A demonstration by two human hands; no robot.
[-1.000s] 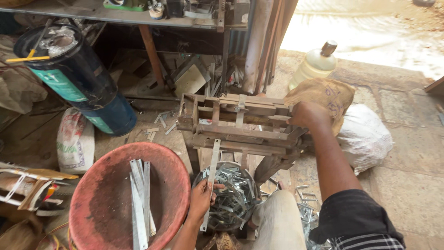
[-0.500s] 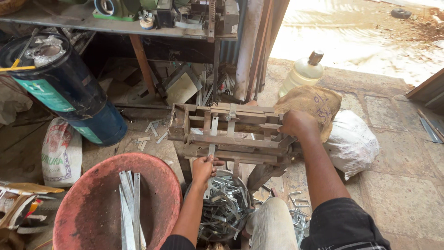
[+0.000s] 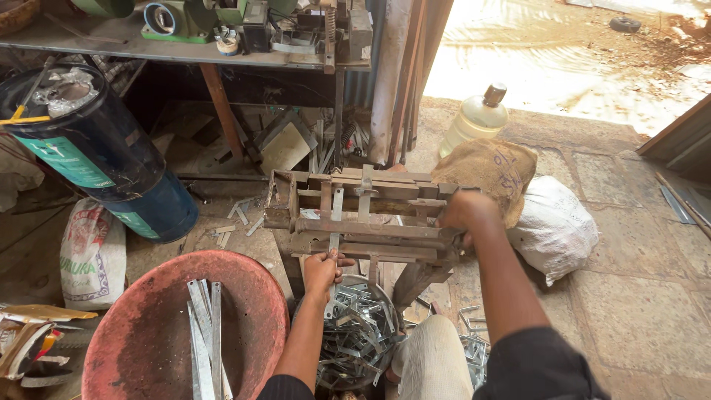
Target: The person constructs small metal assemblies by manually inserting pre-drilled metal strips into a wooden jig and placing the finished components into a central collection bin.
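I see L hand [image 3: 320, 270] pinching a metal strip [image 3: 335, 222], fingers closed on its lower end; strip stands upright, fed into the press [image 3: 355, 215] at frame centre. R hand [image 3: 465, 215] is clenched on the press's end at 3 o'clock, grip wrapped tight. Bowl [image 3: 359, 333] of bent metal pcs sits at 6 o'clock, just below L hand. Red tub [image 3: 252, 296] w/ flat strips at 8 o'clock. Blue drum [image 3: 89, 155] at 10 o'clock. Sack [image 3: 492, 170] and white bag [image 3: 555, 222] lie at 3 o'clock, beyond R hand.

red basin [image 3: 252, 296] cut off by bottom edge; strip's [image 3: 335, 222] lower end behind left hand [image 3: 321, 270]
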